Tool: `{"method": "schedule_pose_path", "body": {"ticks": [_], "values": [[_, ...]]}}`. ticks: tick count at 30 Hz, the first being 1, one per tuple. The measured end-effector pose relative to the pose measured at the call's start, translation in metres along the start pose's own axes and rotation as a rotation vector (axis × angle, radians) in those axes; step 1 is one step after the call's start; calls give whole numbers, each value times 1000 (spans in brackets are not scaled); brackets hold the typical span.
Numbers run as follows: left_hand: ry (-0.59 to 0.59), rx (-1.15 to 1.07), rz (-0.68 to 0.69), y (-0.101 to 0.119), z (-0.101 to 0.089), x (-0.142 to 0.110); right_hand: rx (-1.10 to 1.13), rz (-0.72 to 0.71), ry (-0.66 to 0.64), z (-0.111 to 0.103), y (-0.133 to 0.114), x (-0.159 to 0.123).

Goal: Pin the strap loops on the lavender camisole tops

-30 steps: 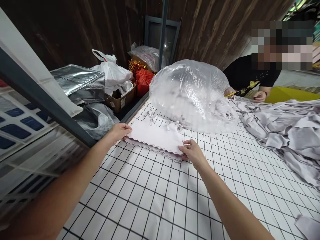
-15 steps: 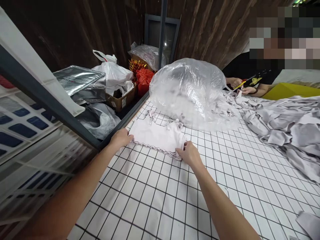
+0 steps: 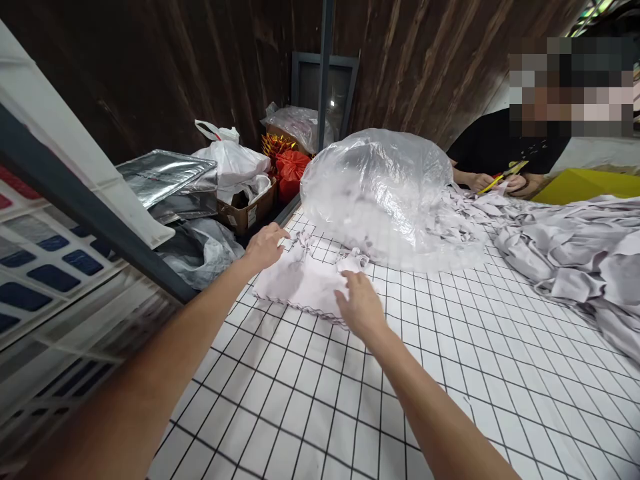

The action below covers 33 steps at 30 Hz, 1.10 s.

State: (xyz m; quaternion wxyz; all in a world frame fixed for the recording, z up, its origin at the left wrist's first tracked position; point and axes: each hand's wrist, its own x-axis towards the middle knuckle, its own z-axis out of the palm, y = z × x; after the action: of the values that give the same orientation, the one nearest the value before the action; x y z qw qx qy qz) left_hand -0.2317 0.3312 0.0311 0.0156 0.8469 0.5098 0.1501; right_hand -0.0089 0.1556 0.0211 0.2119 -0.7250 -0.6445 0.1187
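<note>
A small stack of pale pinkish-white garments (image 3: 305, 283) lies flat on the gridded tabletop, its scalloped hems facing me and its thin straps bunched at the far side. My left hand (image 3: 267, 245) is at the stack's far left corner, fingers stretched out and holding nothing. Over the right edge of the stack, my right hand (image 3: 361, 303) is open with its fingers apart. Whether either hand's fingertips touch the fabric I cannot tell. Just beyond the straps rests a large clear plastic bag (image 3: 380, 187) with pale pieces inside.
Loose pale fabric (image 3: 565, 253) is heaped at the right. Behind it a co-worker's hands (image 3: 515, 185) hold yellow-handled scissors (image 3: 493, 183). On the left stand a metal post, plastic crates (image 3: 55, 267), a cardboard box (image 3: 250, 210) and bags. The white gridded tabletop (image 3: 320, 400) reaches toward me.
Both hands have let go of the stack's near corners. The left hand has moved away from me to the far left corner; the right hand has shifted slightly left, its fingers opening.
</note>
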Motion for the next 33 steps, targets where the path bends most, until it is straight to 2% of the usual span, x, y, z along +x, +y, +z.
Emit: {"method": "schedule_pose_path", "body": {"ticks": [3, 6, 10, 14, 18, 22, 26, 33], "values": [[-63, -1, 187, 4, 13, 36, -9, -143, -111, 26, -32, 26], [-127, 2, 301, 1, 28, 61, -89, -166, -171, 51, -48, 48], [-191, -16, 375, -7, 42, 77, -127, -135, -137, 69, -46, 55], [-279, -62, 412, -14, 38, 91, -121, -121, -96, 70, -42, 51], [-414, -94, 407, -17, 26, 109, -161, -106, -117, 70, -45, 56], [-533, -121, 357, -14, 17, 125, -208, -151, -174, 70, -48, 66], [-655, -178, 294, -8, 9, 138, -208, -170, -154, 73, -48, 68], [-833, -420, 187, 3, -7, 140, -207, -150, -164, 74, -51, 63]]}}
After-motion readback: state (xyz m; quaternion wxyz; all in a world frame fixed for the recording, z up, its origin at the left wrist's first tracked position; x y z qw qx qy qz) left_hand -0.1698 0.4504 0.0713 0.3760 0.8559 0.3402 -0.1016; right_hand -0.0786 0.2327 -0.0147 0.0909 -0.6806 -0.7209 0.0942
